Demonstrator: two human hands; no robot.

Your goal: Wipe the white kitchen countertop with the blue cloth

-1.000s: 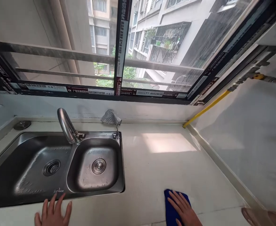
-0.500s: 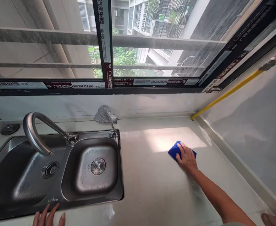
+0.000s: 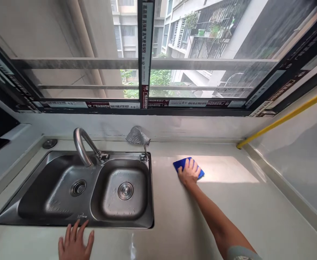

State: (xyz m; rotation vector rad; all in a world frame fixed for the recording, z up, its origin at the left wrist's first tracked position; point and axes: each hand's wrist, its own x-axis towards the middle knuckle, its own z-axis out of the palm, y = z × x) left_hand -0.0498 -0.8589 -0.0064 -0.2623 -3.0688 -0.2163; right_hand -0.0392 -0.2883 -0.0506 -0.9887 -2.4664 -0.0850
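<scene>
A blue cloth (image 3: 180, 163) lies flat on the pale countertop (image 3: 172, 213), at the left end of a sunlit patch. My right hand (image 3: 190, 172) presses on it from above, fingers spread over the fabric, arm reaching in from the lower right. At the front edge of the double-bowl steel sink (image 3: 120, 222), my left hand (image 3: 76, 242) rests on the counter with fingers apart and holds nothing. Its fingertips touch or nearly touch the sink's rim.
A curved faucet (image 3: 79, 141) rises behind the sink. A mesh strainer bag (image 3: 137, 135) hangs by the soap dispenser (image 3: 144, 157). The round drain cover (image 3: 50, 143) sits at the back left. A yellow pipe (image 3: 283, 121) runs along the right wall; a window spans the back.
My right hand has slid the blue cloth leftward across the counter, closer to the sink. The view has shifted left and up, and more of my left hand shows.
</scene>
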